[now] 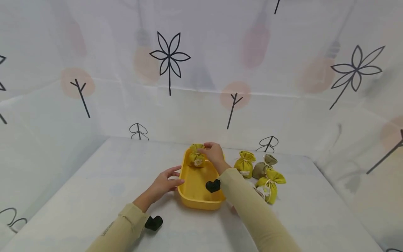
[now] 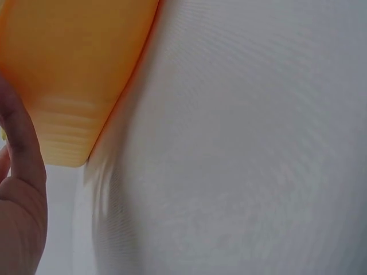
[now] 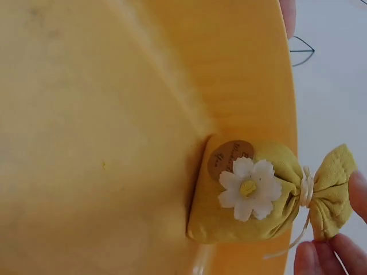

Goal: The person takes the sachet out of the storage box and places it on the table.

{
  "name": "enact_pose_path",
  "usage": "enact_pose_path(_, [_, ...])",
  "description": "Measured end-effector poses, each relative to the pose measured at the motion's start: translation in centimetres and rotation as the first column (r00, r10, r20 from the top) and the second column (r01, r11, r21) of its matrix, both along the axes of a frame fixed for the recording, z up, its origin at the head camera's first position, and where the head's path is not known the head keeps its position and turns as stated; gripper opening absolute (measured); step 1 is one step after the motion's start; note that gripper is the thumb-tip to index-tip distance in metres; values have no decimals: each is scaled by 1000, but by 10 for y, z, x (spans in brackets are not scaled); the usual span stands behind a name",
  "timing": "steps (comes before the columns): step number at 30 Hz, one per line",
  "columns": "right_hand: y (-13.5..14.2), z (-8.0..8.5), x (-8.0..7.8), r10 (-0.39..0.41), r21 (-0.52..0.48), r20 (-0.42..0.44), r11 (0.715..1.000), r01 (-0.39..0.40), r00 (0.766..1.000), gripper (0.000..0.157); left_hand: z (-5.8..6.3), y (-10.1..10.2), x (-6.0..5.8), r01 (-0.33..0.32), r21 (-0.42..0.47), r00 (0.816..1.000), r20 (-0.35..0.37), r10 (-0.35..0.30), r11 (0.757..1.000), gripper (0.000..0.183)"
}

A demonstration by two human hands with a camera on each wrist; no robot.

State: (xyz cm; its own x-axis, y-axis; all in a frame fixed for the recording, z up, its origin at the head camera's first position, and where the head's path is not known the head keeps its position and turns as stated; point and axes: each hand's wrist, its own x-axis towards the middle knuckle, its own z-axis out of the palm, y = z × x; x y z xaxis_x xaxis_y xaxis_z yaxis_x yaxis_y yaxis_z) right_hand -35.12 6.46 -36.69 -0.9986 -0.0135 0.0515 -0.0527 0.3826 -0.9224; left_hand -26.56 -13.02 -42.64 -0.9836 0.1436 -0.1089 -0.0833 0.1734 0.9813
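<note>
A yellow-green cloth sachet [image 3: 246, 195] with a white flower, a brown tag and a tied neck stands at the far end inside a yellow plastic tray [image 1: 201, 204]. My right hand [image 1: 214, 154] reaches over the tray and pinches the sachet's gathered top; in the right wrist view, thumb and fingertips [image 3: 327, 258] are at the ruffled cloth. At the tray's left side is my left hand [image 1: 162, 183], fingers spread and fairly straight, thumb at the rim. The left wrist view shows that hand along the tray's outer wall [image 2: 74, 74].
Right of the tray stand a yellow-green sachet [image 1: 244, 166], a grey-brown sachet [image 1: 260, 169] and another yellow-green sachet [image 1: 271, 189] with a flower, close together. A patterned cloth [image 1: 201, 115] hangs behind the white table [image 1: 94, 196]. Dark heart-shaped pieces show beside both cuffs.
</note>
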Motion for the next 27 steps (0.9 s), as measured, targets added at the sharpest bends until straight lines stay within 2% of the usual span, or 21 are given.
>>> enact_pose_path(5, [0,1,2,58,2,21,998,-58,998,44,2,1,0,10,-4,1000,3,-10,1000,61])
enact_pose_path(12, [-2,5,5,152,10,23,988,-152,988,24,2,-1,-1,13,-10,1000,11,-13,1000,61])
enact_pose_path(20, [-1,10,10,114,17,28,993,-114,993,19,2,0,0,20,-2,1000,0,-20,1000,62])
enact_pose_path(27, [2,11,20,149,42,18,988,-150,989,16,2,0,1,10,-16,1000,4,-10,1000,62])
